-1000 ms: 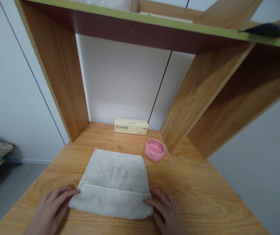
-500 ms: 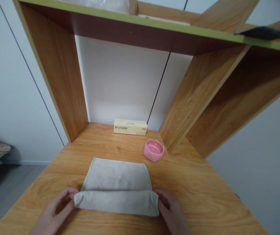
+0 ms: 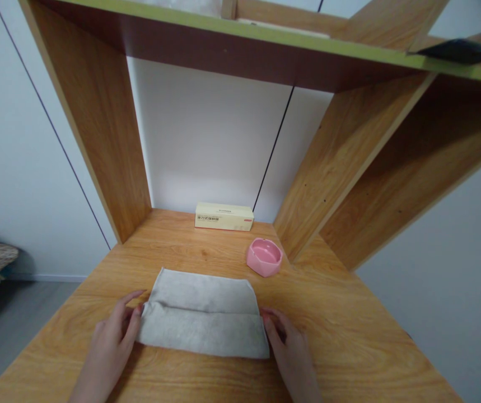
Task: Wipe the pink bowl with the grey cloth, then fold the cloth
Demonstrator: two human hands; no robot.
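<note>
A grey-white cloth (image 3: 203,314) lies folded on the wooden desk (image 3: 349,336), its near part doubled over the far part. My left hand (image 3: 112,338) pinches the left end of the fold, fingers closed on the cloth's edge. At the right end of the fold my right hand (image 3: 287,347) grips the cloth the same way. Both hands rest low on the desk, on either side of the cloth.
A pink ashtray-like dish (image 3: 264,257) sits behind the cloth to the right. A pale yellow box (image 3: 224,216) lies at the back against the wall. Wooden side panels (image 3: 101,129) and a shelf (image 3: 240,39) enclose the desk; a dark object (image 3: 458,50) lies on the shelf.
Both hands lifted the cloth's near edge and carried it away from me, laying it down further over the far part. The folded cloth is now narrower front to back.
</note>
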